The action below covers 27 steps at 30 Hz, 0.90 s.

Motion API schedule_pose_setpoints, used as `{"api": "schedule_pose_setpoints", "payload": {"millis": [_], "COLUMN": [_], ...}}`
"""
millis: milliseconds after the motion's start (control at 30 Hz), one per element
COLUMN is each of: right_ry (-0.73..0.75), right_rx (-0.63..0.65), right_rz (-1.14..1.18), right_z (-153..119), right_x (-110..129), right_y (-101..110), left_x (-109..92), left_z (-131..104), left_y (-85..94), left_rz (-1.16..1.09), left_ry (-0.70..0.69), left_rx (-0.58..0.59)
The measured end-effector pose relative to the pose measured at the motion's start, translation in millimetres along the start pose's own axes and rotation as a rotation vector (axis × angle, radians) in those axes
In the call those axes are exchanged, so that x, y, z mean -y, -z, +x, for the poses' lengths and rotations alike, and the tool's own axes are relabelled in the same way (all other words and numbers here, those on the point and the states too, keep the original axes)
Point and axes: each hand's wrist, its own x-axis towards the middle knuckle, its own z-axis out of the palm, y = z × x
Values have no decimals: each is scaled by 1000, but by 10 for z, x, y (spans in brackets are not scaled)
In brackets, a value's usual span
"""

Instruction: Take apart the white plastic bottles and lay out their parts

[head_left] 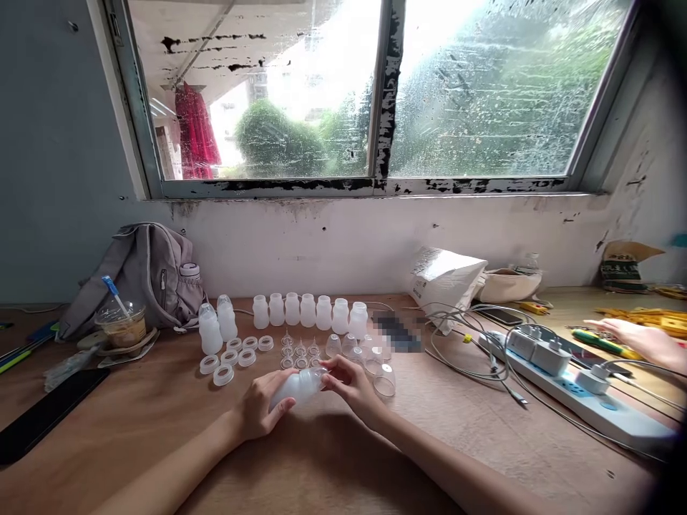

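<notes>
My left hand [262,402] is wrapped round a frosted baby bottle [301,388], which lies tilted with its top to the right. At that end, the fingers of my right hand [351,385] close on the clear cap [318,375]. Behind my hands stands a row of several open bottles [308,311]. Two capped bottles [211,330] are at the left, with several white collar rings [222,375] in front of them. Clear bottle nipples [287,350] sit in the middle, partly hidden by my hands. Several clear dome caps [385,381] lie beyond my right hand.
A power strip [617,422] with plugs and coiled cables [461,357] lies at the right. Another person's hand [641,340] rests near a green screwdriver [604,343]. At the left are a black slab-like object [48,415], an iced drink cup [123,325] and a grey backpack [144,279].
</notes>
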Motion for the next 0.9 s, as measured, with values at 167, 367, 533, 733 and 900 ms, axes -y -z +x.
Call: {"api": "schedule_pose_setpoints", "payload": {"millis": [167,367,533,733,900], "right_ry": [-7,-105,-245,-238,-252], "right_rx": [2,-18,-39,-22,-18], "right_rz": [-12,125,203,192,183], "right_z": [22,-35,-57,-57,-63], "right_x": [5,96,12,-49,-29], "right_y": [74,36,-97,-85,-84], "left_x": [0,8,121,274,254], "left_z": [51,87,79,100,109], "left_y": [32,-26,-166,-245,-220], "left_rz": [6,-46,-219,-496,-472], "left_ry": [19,125,231,255,274], "left_rx": [48,51,-50,-67,-147]}}
